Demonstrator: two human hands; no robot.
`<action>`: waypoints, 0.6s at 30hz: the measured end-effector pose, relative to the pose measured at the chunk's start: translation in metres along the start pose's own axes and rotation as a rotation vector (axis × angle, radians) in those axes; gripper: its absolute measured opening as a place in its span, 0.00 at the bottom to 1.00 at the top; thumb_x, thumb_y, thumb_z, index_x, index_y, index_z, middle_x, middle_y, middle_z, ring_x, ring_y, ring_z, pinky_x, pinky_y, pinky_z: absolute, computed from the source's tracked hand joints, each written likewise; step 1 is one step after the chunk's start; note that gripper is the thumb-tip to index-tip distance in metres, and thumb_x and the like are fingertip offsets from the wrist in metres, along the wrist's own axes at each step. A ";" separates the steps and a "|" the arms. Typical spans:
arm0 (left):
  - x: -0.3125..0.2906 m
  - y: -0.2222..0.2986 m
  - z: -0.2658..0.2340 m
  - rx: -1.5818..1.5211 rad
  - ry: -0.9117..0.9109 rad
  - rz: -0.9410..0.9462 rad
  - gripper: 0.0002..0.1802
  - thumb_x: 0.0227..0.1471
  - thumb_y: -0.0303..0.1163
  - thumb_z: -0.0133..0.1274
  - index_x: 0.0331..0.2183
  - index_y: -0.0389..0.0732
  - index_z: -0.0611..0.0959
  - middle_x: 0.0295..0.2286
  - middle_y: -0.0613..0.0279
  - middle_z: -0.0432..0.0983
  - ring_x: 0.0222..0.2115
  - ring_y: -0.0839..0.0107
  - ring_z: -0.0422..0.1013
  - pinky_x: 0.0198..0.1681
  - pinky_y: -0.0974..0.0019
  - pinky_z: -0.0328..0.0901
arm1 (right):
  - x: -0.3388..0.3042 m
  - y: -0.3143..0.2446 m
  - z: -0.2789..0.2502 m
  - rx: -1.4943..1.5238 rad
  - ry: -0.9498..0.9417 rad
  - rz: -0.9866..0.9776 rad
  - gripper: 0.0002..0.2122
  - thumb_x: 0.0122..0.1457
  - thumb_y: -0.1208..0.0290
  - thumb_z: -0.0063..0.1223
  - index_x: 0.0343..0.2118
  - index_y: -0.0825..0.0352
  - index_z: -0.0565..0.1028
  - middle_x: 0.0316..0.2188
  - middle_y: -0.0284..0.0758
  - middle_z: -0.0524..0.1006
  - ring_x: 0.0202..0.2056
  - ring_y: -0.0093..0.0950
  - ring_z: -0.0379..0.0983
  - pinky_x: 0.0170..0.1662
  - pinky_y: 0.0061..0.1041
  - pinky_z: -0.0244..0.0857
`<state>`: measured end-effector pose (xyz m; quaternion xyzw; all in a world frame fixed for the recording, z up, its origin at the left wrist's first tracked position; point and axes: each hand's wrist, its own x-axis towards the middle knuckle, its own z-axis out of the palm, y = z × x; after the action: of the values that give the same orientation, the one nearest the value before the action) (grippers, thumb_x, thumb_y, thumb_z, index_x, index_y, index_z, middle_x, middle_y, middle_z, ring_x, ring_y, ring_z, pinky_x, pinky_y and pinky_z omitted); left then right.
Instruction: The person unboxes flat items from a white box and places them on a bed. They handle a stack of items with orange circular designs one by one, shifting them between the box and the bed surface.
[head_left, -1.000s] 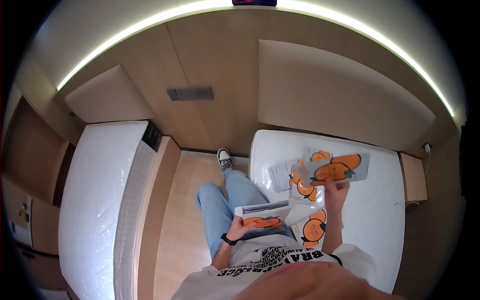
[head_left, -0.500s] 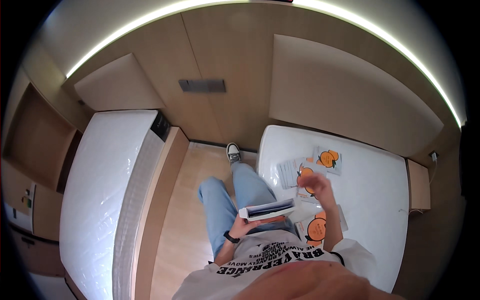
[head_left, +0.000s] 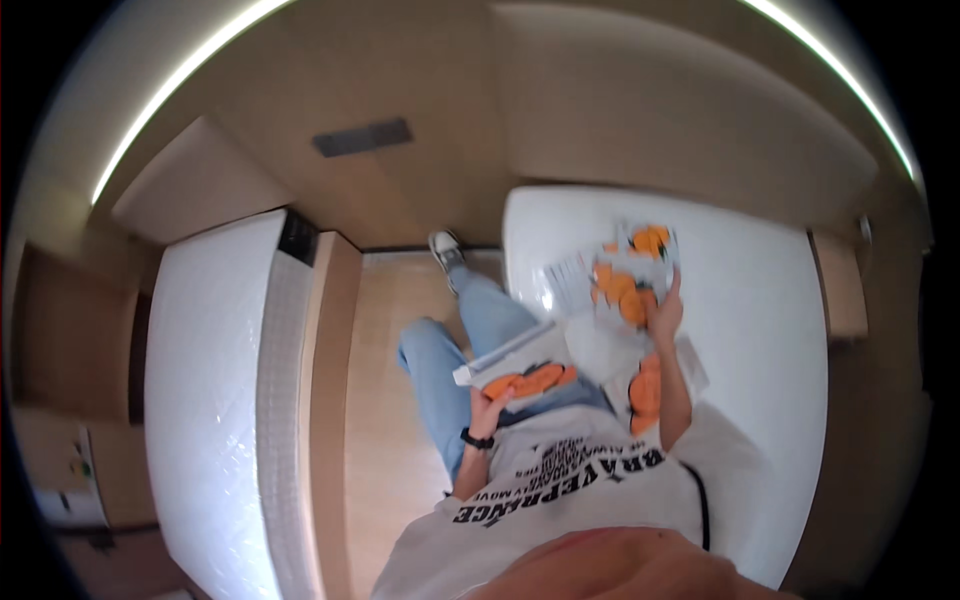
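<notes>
The left hand (head_left: 487, 408) is clamped on the lower left of the white box (head_left: 525, 370), the reference for all positions; the box is held above the blue jeans (head_left: 500, 318), its long axis rising from left to right; right of the box, an orange-printed packet (head_left: 644, 390) lies partly behind the right forearm (head_left: 676, 395); right of and beyond the box, overlapping printed cards (head_left: 625, 290) lie to the left of the right hand (head_left: 666, 312), which is the nearer hand; its fingertips meet the cards' right edge, but blur prevents telling whether they grip; box and cards are flat-faced and rectangular, apparently paperboard; beneath the cards, right of the box, the white mattress (head_left: 760, 320) appears film-wrapped and glossy; farthest beyond the box stands a smooth beige panel (head_left: 680, 100).
</notes>
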<state>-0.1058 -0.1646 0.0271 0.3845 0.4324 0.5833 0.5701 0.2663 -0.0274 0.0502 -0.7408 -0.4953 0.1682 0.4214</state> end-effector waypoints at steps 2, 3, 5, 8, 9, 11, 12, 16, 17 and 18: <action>-0.003 -0.016 -0.010 0.048 -0.026 -0.043 0.21 0.47 0.24 0.58 0.45 0.32 0.73 0.39 0.58 0.76 0.39 0.70 0.72 0.46 0.67 0.65 | 0.019 0.035 0.005 0.305 0.081 -0.025 0.35 0.46 0.69 0.63 0.58 0.68 0.58 0.44 0.43 0.75 0.41 0.36 0.75 0.45 0.30 0.68; -0.007 -0.019 -0.010 0.033 -0.042 -0.113 0.20 0.47 0.25 0.58 0.44 0.32 0.75 0.38 0.58 0.76 0.38 0.70 0.72 0.45 0.67 0.65 | 0.034 0.071 0.001 0.030 0.252 -0.178 0.29 0.47 0.68 0.65 0.52 0.70 0.67 0.42 0.41 0.76 0.39 0.33 0.75 0.45 0.28 0.68; -0.011 0.006 -0.002 -0.097 0.024 -0.085 0.19 0.48 0.25 0.58 0.43 0.33 0.75 0.39 0.58 0.76 0.37 0.70 0.72 0.44 0.66 0.65 | 0.029 0.002 -0.017 0.518 -0.124 0.227 0.17 0.51 0.70 0.62 0.42 0.72 0.74 0.38 0.33 0.77 0.37 0.23 0.72 0.44 0.25 0.67; -0.011 0.018 0.015 -0.132 0.064 -0.017 0.20 0.47 0.26 0.58 0.44 0.33 0.75 0.39 0.58 0.76 0.37 0.70 0.72 0.43 0.66 0.66 | 0.011 -0.076 -0.048 0.980 -0.200 0.258 0.19 0.53 0.71 0.60 0.47 0.70 0.70 0.42 0.30 0.76 0.43 0.24 0.71 0.48 0.26 0.65; -0.012 0.015 0.011 -0.138 0.066 -0.008 0.20 0.47 0.26 0.58 0.44 0.33 0.75 0.39 0.58 0.76 0.37 0.70 0.72 0.43 0.66 0.66 | 0.003 -0.087 -0.050 1.294 -0.271 0.244 0.20 0.55 0.72 0.58 0.50 0.68 0.68 0.45 0.31 0.74 0.47 0.26 0.70 0.50 0.27 0.64; -0.007 0.011 0.003 0.127 -0.170 -0.109 0.24 0.45 0.23 0.60 0.46 0.32 0.72 0.40 0.58 0.75 0.40 0.71 0.71 0.46 0.68 0.65 | -0.018 -0.115 -0.050 1.513 -0.312 0.165 0.24 0.56 0.74 0.56 0.55 0.64 0.62 0.50 0.31 0.70 0.52 0.29 0.66 0.54 0.31 0.61; 0.000 0.013 0.009 0.213 -0.206 -0.008 0.25 0.45 0.24 0.61 0.46 0.32 0.72 0.40 0.58 0.75 0.40 0.72 0.71 0.46 0.68 0.65 | -0.027 -0.134 -0.053 1.558 -0.384 0.103 0.25 0.56 0.74 0.56 0.56 0.62 0.61 0.51 0.31 0.69 0.53 0.29 0.65 0.55 0.32 0.60; 0.015 0.026 0.029 0.146 -0.307 -0.052 0.23 0.45 0.27 0.62 0.43 0.32 0.75 0.39 0.61 0.75 0.41 0.74 0.69 0.45 0.69 0.64 | -0.042 -0.147 -0.044 1.307 -0.707 -0.094 0.23 0.53 0.75 0.59 0.52 0.64 0.65 0.46 0.32 0.72 0.48 0.26 0.68 0.51 0.29 0.64; 0.017 0.025 0.027 0.196 -0.317 -0.086 0.23 0.45 0.27 0.61 0.44 0.32 0.74 0.39 0.61 0.75 0.41 0.75 0.69 0.44 0.70 0.64 | -0.041 -0.151 -0.044 1.077 -0.724 -0.125 0.23 0.52 0.76 0.60 0.51 0.65 0.67 0.44 0.32 0.73 0.46 0.24 0.69 0.48 0.27 0.65; 0.013 0.023 0.031 0.114 -0.288 -0.026 0.23 0.45 0.28 0.61 0.44 0.32 0.74 0.37 0.62 0.75 0.39 0.75 0.69 0.44 0.71 0.63 | -0.046 -0.156 -0.044 0.959 -0.705 -0.097 0.19 0.52 0.76 0.59 0.48 0.66 0.69 0.41 0.31 0.75 0.43 0.23 0.70 0.46 0.25 0.65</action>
<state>-0.0849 -0.1492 0.0582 0.4904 0.3834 0.4891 0.6110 0.1822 -0.0635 0.1918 -0.3440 -0.5074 0.5894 0.5261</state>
